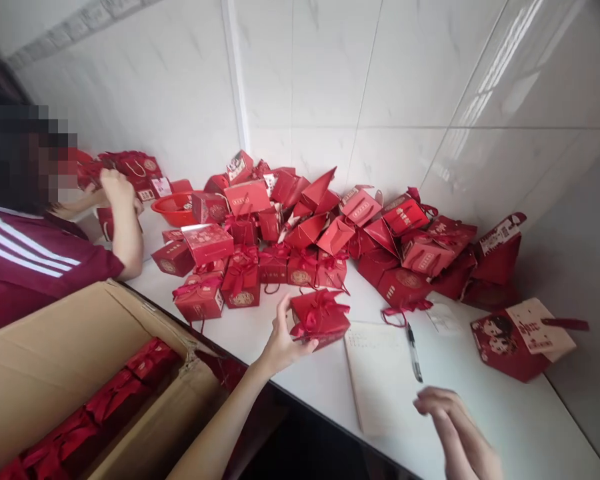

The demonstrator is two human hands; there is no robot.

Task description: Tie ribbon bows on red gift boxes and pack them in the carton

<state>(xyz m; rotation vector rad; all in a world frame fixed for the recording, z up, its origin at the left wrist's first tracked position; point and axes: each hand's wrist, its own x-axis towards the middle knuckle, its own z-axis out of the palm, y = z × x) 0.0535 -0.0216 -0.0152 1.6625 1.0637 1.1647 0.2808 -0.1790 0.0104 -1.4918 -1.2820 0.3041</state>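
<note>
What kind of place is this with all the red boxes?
Probably a packing spot for gift boxes: a white counter against a tiled wall, a heap of red ribboned boxes, and a cardboard carton filled with more.

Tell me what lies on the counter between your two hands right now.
In the head view, an open notebook with a pen on it lies between the left hand, holding a red ribboned box, and the empty right hand.

Both arms are bare, with no sleeve in view. The left hand (280,343) wears no glove, ring or bracelet. The right hand (453,427) is also bare, and it looks a little blurred. No watch shows on either wrist.
</note>
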